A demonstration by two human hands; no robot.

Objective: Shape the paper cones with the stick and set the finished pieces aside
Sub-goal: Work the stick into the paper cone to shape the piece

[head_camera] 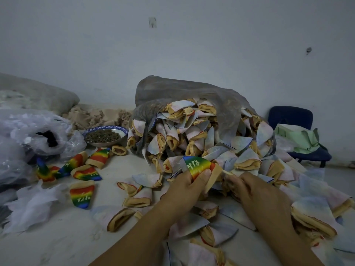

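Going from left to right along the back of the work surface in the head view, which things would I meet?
Clear plastic bag → bowl of brown bits → grey sack full of cones → blue chair.

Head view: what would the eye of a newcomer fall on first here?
First, the big heap of pale cones spilling from a grey bag in the middle. In front of it, the left hand grips a rainbow cone while the right hand holds a stick at its open end. More rainbow cones lie apart at the left.
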